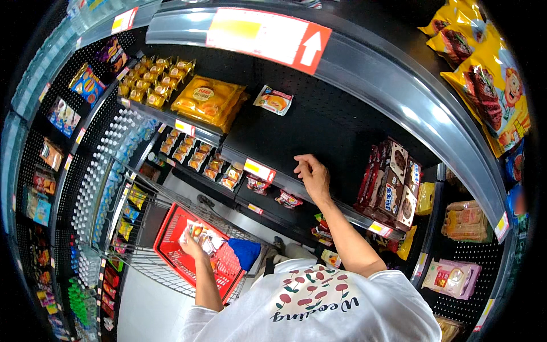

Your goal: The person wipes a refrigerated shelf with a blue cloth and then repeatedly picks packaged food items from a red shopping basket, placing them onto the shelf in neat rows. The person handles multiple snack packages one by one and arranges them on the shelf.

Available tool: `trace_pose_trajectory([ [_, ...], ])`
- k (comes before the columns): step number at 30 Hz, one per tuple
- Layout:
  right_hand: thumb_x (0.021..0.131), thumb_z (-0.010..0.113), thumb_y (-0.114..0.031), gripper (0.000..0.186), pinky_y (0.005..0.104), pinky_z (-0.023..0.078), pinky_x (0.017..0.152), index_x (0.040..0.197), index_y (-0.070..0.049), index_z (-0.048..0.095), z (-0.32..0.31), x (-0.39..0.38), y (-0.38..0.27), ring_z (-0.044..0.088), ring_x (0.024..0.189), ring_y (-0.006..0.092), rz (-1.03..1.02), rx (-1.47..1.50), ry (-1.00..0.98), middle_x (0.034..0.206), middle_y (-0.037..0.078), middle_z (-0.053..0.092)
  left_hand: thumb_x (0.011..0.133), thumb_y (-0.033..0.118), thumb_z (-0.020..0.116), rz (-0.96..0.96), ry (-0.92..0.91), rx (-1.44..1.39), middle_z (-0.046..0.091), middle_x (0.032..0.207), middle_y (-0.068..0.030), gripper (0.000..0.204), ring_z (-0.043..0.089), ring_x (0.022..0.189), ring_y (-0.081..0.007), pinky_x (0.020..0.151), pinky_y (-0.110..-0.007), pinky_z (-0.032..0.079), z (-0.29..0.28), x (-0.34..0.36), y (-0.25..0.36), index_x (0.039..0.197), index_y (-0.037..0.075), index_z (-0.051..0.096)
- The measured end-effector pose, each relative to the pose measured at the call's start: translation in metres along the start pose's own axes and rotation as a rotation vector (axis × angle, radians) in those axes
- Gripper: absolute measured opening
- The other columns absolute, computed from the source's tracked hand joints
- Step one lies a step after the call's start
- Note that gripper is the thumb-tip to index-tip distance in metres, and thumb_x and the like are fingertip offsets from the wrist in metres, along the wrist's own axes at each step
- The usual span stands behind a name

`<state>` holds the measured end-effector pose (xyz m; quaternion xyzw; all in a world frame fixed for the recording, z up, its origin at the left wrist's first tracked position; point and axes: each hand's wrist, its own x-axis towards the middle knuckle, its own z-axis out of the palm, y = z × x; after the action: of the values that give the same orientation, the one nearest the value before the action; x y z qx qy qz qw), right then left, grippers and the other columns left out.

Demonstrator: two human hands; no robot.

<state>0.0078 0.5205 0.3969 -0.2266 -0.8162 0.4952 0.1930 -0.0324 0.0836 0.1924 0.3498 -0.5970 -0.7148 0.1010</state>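
My right hand reaches over the front edge of a black shelf, fingers loosely bent and apart, nothing in them. Farther back on that shelf lies one small white and orange snack packet. At the lower left my left hand is closed on several small packaged snacks, inside a red shopping basket. A blue cloth-like item lies in the basket beside them. The basket sits in a wire shopping cart.
Large yellow bags and gold-wrapped snacks stand left on the shelf, brown cookie boxes right. A shelf edge with a price label crosses above. Bottled drinks line the left. Yellow snack bags hang at upper right.
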Motion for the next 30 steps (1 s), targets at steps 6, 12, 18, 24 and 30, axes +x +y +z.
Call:
trace_pose_trajectory([
  [6, 0.103, 0.056, -0.015, 0.020, 0.0308, 0.055, 0.067, 0.115, -0.010, 0.071, 0.003, 0.002, 0.003, 0.069, 0.069, 0.0148, 0.028, 0.018, 0.000, 0.082, 0.005, 0.075, 0.092, 0.025, 0.071, -0.148, 0.262, 0.288, 0.073, 0.102, -0.0207, 0.042, 0.073, 0.082, -0.0290, 0.068, -0.042, 0.060, -0.093, 0.041, -0.098, 0.113, -0.010, 0.063],
  [12, 0.104, 0.055, -0.015, 0.020, 0.0312, 0.055, 0.067, 0.117, -0.010, 0.070, 0.001, 0.001, 0.003, 0.070, 0.071, 0.0151, 0.019, 0.021, -0.005, 0.084, 0.005, 0.075, 0.094, 0.034, 0.071, 0.132, 0.219, 0.650, 0.068, 0.119, -0.0238, 0.058, 0.068, 0.105, -0.0316, 0.094, -0.040, 0.052, -0.048, 0.039, -0.072, 0.130, -0.010, 0.057],
  [18, 0.104, 0.054, -0.015, 0.020, 0.0311, 0.056, 0.067, 0.117, -0.011, 0.070, 0.002, 0.000, 0.002, 0.070, 0.071, 0.0155, 0.023, 0.039, -0.001, 0.083, 0.005, 0.074, 0.103, 0.013, 0.063, 0.560, -0.340, 0.223, 0.067, 0.126, -0.0144, 0.034, 0.064, 0.115, -0.0200, 0.102, -0.033, 0.049, 0.129, -0.043, 0.060, 0.132, -0.005, 0.057],
  [24, 0.104, 0.054, -0.015, 0.020, 0.0310, 0.056, 0.067, 0.117, -0.012, 0.069, 0.003, -0.001, 0.003, 0.070, 0.071, 0.0154, 0.022, 0.059, 0.005, 0.084, 0.004, 0.074, 0.097, 0.009, 0.069, 0.896, -0.841, 0.311, 0.064, 0.128, -0.0162, 0.035, 0.064, 0.116, -0.0269, 0.097, -0.036, 0.051, 0.267, -0.154, 0.158, 0.130, -0.001, 0.060],
  [30, 0.104, 0.054, -0.013, 0.020, 0.0325, 0.056, 0.066, 0.117, -0.013, 0.068, 0.005, 0.001, 0.013, 0.073, 0.075, 0.0173, 0.012, 0.072, 0.017, 0.084, 0.005, 0.074, 0.095, 0.017, 0.069, 1.086, -0.984, 0.363, 0.058, 0.137, -0.0234, 0.043, 0.057, 0.122, -0.0447, 0.102, -0.049, 0.047, 0.392, -0.146, 0.140, 0.133, 0.000, 0.058],
])
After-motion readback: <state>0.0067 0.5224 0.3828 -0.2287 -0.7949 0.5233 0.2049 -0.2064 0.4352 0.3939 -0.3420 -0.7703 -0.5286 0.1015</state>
